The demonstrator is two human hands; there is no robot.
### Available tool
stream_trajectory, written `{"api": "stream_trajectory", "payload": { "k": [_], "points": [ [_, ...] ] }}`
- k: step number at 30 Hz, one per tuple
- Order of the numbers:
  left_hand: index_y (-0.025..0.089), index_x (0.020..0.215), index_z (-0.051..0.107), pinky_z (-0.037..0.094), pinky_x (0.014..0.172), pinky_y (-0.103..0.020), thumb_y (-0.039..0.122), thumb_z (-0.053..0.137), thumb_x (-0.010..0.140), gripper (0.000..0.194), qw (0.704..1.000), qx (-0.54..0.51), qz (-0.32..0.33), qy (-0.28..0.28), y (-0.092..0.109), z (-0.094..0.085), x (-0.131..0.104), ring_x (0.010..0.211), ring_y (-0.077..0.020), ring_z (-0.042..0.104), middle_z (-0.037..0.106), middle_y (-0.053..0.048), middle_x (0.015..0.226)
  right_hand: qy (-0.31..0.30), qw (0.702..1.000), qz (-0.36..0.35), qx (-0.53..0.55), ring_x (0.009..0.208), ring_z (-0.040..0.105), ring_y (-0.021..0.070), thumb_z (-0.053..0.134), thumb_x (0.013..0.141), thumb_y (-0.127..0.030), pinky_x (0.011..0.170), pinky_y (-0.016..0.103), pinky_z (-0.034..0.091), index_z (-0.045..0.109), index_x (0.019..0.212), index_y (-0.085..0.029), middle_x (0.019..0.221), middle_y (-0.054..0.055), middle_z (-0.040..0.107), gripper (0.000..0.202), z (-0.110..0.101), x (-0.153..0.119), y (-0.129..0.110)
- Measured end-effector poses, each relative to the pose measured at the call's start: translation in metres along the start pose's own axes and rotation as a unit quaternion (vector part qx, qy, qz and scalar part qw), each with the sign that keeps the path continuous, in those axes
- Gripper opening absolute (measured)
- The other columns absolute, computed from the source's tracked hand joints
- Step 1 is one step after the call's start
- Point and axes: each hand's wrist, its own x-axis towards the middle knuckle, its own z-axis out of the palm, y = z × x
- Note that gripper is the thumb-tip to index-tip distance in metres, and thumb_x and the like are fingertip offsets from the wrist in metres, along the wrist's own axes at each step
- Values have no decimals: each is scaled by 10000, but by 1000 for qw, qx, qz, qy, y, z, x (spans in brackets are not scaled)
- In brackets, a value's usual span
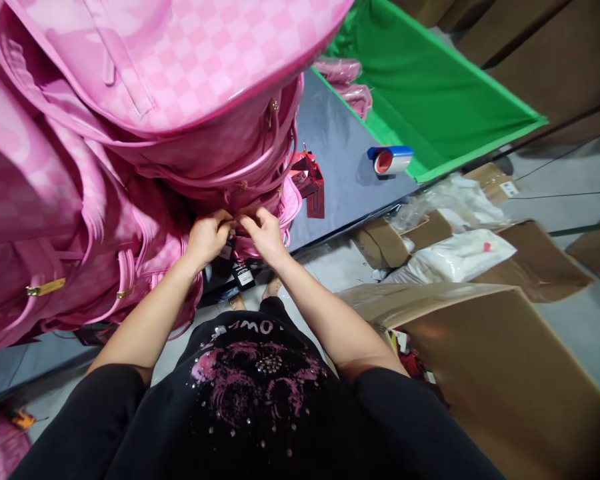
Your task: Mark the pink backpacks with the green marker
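Left hand (210, 237) and right hand (264, 235) meet at the near side of a pink bag (263, 200), low in the stack on the table (340, 193); fingers curled in, can't tell what they pinch; black tag (243, 275) hangs just below; bag looks soft, light, slightly slick; best held by both sides.

Pale grey floor (540, 217) beside dark table (345, 180)
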Motion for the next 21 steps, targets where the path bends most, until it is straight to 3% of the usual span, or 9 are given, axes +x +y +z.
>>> {"api": "stream_trajectory", "payload": {
  "k": [3,5,7,11,13,18,21],
  "points": [
    [179,903,644,475,626,-218,315,514,876,190,993,-116,-22,-9,-2,0,-2,647,-131,677,727,-15,812,63,993,20,-102,844,668,132,470,959,-496,802,275,536,573,1099,-208,1015,32,688,337,-45,-23,15],
    [179,949,636,473,581,-204,347,522,874,216,985,-166,-51,-17,-3,0,-3,621,-122,681,733,-14,833,112,944,95,-295,879,666,113,199,1047,-439,816,266,538,513,1211,-206,1105,61,670,424,-86,-43,37],
    [180,1000,632,470,552,-199,378,540,862,259,978,-193,-82,-23,-2,1,-3,635,-130,692,737,-22,839,115,906,148,-380,913,663,139,104,1057,-342,846,311,539,517,1238,-150,1124,119,659,490,-126,-62,67],
    [182,975,621,463,502,-207,434,599,796,310,966,-218,-137,-11,10,3,-2,621,-150,688,739,-37,810,29,853,203,-479,1058,630,216,501,998,-339,937,431,519,613,1161,-145,1167,107,645,276,-181,-74,137],
    [182,943,618,462,490,-211,457,637,748,337,963,-212,-165,5,19,5,-1,606,-154,683,738,-38,799,-32,828,211,-519,1153,587,249,617,941,-349,985,490,492,603,1214,-167,1289,100,592,329,-195,-62,170],
    [175,904,617,481,479,-216,520,734,625,459,951,-194,-237,43,32,11,2,572,-154,668,739,-38,777,-163,768,216,-580,1224,542,276,618,939,-360,1024,529,457,570,1282,-176,1367,108,540,392,-213,-6,235],
    [173,898,622,515,507,-228,550,774,587,511,945,-181,-269,52,35,17,4,585,-157,669,738,-37,782,-219,733,230,-601,1202,556,270,617,940,-363,1008,519,471,571,1279,-175,1348,107,552,390,-224,7,263]
  ]
}}
